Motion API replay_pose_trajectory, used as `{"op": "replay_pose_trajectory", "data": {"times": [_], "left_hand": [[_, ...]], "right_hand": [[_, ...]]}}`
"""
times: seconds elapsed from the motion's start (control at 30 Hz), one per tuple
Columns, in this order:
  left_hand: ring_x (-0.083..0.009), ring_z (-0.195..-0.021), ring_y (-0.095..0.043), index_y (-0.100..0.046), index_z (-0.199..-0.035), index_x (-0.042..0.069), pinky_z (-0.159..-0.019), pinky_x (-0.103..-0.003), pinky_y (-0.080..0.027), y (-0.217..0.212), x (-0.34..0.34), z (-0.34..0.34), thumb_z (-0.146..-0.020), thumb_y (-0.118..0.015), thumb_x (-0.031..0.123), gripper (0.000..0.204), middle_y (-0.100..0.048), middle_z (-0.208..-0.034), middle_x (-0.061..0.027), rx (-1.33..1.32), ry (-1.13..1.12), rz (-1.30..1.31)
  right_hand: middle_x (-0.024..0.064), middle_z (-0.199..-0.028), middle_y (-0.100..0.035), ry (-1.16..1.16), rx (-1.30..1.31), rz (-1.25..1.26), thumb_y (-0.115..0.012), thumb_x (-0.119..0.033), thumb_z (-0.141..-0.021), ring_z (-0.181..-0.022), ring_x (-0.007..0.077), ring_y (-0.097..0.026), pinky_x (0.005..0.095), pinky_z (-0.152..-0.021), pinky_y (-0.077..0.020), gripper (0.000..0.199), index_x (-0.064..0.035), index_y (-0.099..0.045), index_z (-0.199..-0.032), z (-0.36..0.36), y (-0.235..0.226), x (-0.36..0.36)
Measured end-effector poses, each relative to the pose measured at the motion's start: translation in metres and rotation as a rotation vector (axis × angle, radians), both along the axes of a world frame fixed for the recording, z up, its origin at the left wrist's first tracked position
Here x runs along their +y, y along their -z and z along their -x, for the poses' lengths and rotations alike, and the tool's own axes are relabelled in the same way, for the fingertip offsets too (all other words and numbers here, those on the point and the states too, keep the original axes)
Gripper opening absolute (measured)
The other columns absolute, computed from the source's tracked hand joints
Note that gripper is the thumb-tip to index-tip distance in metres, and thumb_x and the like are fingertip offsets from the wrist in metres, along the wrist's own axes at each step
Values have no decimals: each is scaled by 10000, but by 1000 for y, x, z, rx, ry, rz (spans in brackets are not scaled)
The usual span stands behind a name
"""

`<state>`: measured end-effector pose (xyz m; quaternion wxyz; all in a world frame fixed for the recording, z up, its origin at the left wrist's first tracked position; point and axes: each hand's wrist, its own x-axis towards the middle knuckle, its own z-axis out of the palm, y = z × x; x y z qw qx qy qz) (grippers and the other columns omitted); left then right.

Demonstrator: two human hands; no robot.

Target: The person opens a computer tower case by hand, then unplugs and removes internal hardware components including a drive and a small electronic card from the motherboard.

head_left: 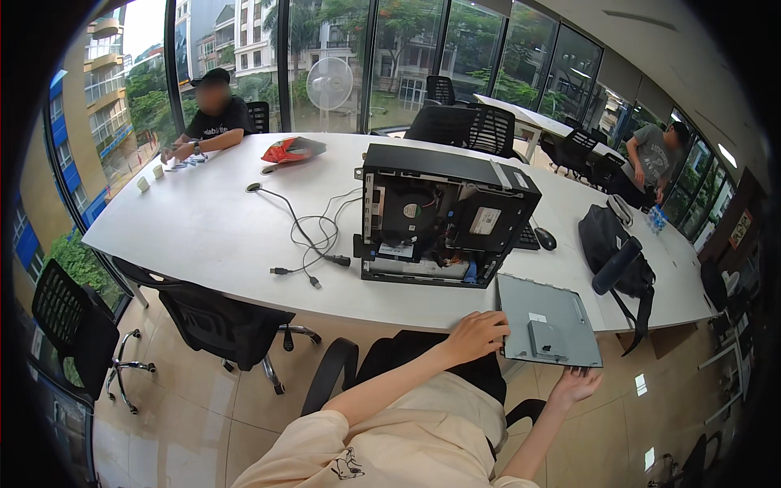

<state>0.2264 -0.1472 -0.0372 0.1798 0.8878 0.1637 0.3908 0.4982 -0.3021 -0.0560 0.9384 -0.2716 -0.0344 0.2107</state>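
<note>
A grey metal computer side panel (561, 305) is tilted at the table's near edge, its inner face up, with a small raised box on it. My left hand (476, 335) grips its left edge, fingers curled. Under its near right corner is my right hand (576, 384), closed on the edge with the fingertips partly hidden beneath. Just beyond the panel stands a black desktop computer case (446, 215), upright, its open side facing me. A fan, a drive and cables show inside it.
Loose cables (305, 236) with plugs lie left of the case. To its right are a mouse (545, 238), a keyboard (527, 237) and a black backpack (606, 248) with a dark bottle. A red bag (291, 150) lies farther back. One person sits far left; another stands far right.
</note>
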Motion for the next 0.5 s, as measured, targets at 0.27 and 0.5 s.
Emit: {"op": "replay_pose_trajectory", "data": {"times": [0.27,0.5], "left_hand": [[-312,-1237,-614,-666,-1152,108,-1030,-463,-509,20,16,0,-735,-817,40,449,-610,-1316,-49,28,-11,110],[-327,-1473,-434,-556,-1426,106,-1190,-456,-384,7,6,11,-850,-803,460,720,-541,-1483,-124,162,-17,-66]], "right_hand": [[23,-1106,-598,-97,-173,463,-586,-218,-1019,-981,138,-607,313,-857,-495,327,-105,-571,-1325,-29,62,9],[-20,-894,-570,-34,-175,486,-599,-148,-1014,-777,89,-612,272,-740,-525,297,-121,-608,-1310,-7,41,17]]}}
